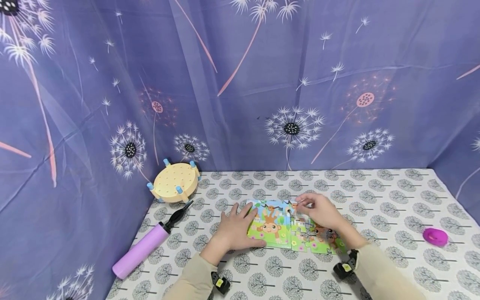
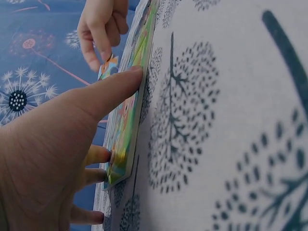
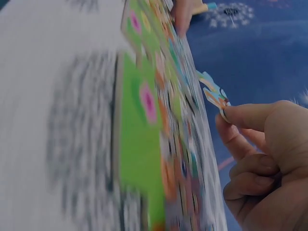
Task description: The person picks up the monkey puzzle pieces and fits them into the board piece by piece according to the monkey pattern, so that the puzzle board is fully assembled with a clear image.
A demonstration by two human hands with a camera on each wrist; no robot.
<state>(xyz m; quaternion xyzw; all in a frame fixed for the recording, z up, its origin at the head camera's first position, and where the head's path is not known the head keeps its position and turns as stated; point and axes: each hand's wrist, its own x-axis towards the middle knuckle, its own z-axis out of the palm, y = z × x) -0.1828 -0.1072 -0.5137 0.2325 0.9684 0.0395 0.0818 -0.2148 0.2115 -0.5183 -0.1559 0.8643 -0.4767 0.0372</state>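
Observation:
My left hand (image 1: 235, 228) lies with spread fingers at the left edge of a picture board (image 1: 269, 238) showing a cartoon monkey; its thumb presses the near edge. Between thumb and index finger, my right hand (image 1: 321, 213) pinches a small jigsaw piece (image 3: 215, 95), blue and orange, tilted above the surface at the board's far right corner. Directly right of the board, several jigsaw pieces (image 1: 298, 243) lie close together, some joined, with green grass, flowers and brown monkey parts. In the right wrist view a green piece (image 3: 137, 130) with a pink flower is near the camera, blurred.
On the left lies a purple hand pump (image 1: 142, 251) with a black nozzle. Behind it, a round yellow pegboard (image 1: 176, 180) with blue legs leans by the curtain. A magenta oval object (image 1: 435, 236) sits at the right on the tree-patterned cloth (image 1: 277, 266).

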